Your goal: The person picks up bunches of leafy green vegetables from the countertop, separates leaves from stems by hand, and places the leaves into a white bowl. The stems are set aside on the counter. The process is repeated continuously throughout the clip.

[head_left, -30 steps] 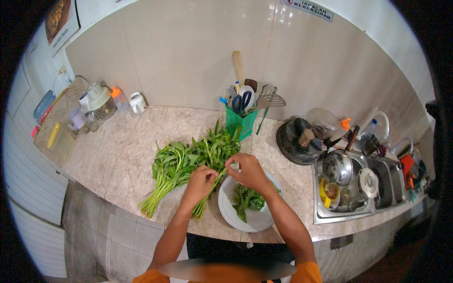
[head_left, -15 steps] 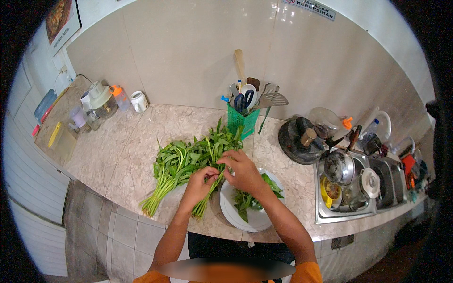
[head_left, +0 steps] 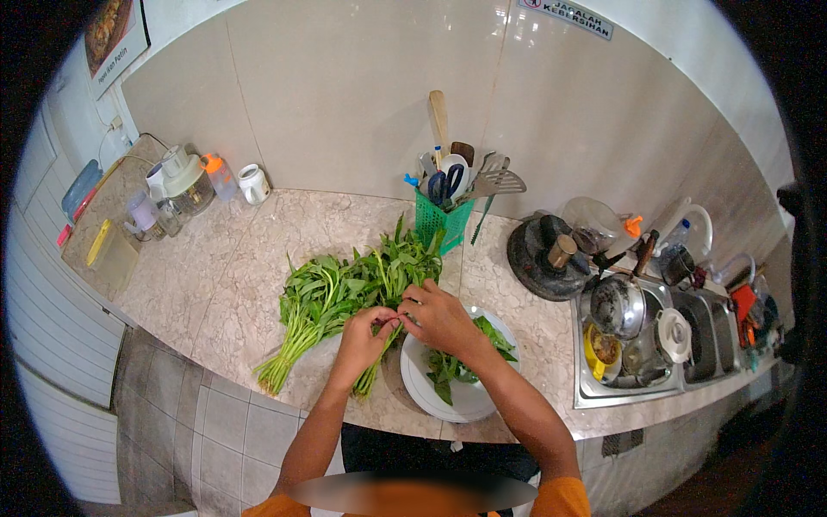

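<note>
Two bare hands met over the marble counter (head_left: 224, 284), just in front of a large bunch of leafy greens (head_left: 345, 297). The left hand (head_left: 366, 332) and the right hand (head_left: 439, 317) had their fingertips pinched together on one thin green stem (head_left: 389, 320), each closed on it, and the two hands were nearly touching.

The bunch lay flat on the counter, its long pale-green stalks gathered and pointing toward the counter's front edge on the person's left, and its leafy tops fanned out toward the wall. The leaves were narrow, pointed and a fresh bright green; the stalk ends looked lighter, almost yellowish. The top of the bunch reached just beside a green utensil basket (head_left: 444, 226).

A white plate (head_left: 431, 392) sat to the right of the bunch, partly under the right wrist, with a small heap of darker picked leaves (head_left: 457, 366) lying in it.

Further right, a black pan (head_left: 543, 254) stood near a steel sink (head_left: 603, 392) crowded with pots and dishes. On the far left of the counter stood a blender (head_left: 183, 179) and small jars.
</note>
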`<action>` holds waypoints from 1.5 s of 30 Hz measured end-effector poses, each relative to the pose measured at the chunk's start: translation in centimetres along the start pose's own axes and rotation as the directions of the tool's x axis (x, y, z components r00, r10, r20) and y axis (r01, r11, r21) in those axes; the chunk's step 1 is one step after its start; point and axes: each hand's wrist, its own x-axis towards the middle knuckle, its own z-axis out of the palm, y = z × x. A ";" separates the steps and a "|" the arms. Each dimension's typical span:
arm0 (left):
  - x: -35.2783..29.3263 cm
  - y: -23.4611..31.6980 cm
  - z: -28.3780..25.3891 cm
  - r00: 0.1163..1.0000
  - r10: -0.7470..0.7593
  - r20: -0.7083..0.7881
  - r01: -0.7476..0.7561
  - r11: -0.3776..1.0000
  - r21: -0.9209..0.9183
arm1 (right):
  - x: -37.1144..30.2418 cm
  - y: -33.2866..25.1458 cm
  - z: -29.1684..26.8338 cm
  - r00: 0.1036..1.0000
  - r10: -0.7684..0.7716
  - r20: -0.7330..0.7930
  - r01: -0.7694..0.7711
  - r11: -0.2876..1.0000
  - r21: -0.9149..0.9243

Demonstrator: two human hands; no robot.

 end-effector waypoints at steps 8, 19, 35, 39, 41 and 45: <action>-0.3 0.1 0.1 0.993 0.086 -0.082 -0.079 0.993 0.085 | 0.0 -0.5 0.8 0.999 0.021 -0.032 -0.022 0.999 -0.049; 0.0 0.5 -0.5 0.998 -0.027 -0.062 0.031 0.997 0.064 | 0.1 -1.9 1.6 0.988 0.125 -0.088 -0.135 0.984 -0.118; -0.2 -0.6 -0.2 0.998 0.037 -0.054 -0.034 0.997 0.066 | 1.2 -1.0 -3.6 0.906 0.333 -0.260 -0.239 0.912 0.335; -0.3 -0.2 -0.1 0.998 0.021 -0.063 -0.016 0.998 0.068 | 0.6 -1.1 -6.9 0.866 0.474 -0.157 -0.340 0.791 0.508; -0.4 -0.1 0.0 0.997 -0.052 -0.055 0.056 0.996 0.063 | 0.1 -1.2 -7.7 0.854 0.498 -0.150 -0.361 0.776 0.518; -0.4 -0.2 0.1 0.998 -0.024 -0.062 0.030 0.994 0.101 | -1.3 -1.4 -8.9 0.836 0.530 -0.145 -0.382 0.750 0.540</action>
